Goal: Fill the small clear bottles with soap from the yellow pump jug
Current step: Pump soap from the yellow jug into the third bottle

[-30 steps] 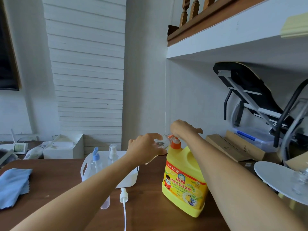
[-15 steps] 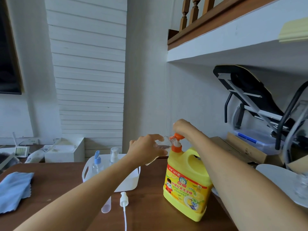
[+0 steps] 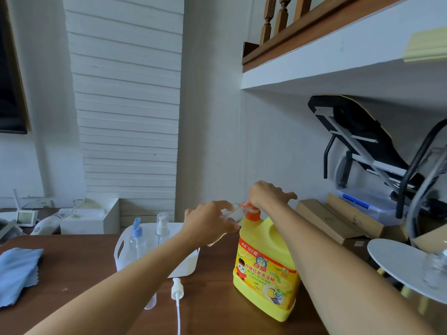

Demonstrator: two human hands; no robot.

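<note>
Pumping step: the left hand [image 3: 208,222] grips a small clear bottle [image 3: 234,213], tilted, at nine o'clock of the orange pump [image 3: 253,210] on the yellow jug [image 3: 266,267], which stands on the table [image 3: 84,274]. The right hand [image 3: 268,194] rests on the pump, fingers straight. The bottle's fill is too blurred to read. Next, press steadily with the bottle mouth under the spout.

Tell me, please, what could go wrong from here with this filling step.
The left hand holds the small clear bottle tilted at the orange pump head; its mouth could miss the spout, so soap may run down the yellow jug.
The right hand presses the pump while nothing braces the jug, which might shift.
The loose spray cap lies near the left forearm and could get knocked.
</note>
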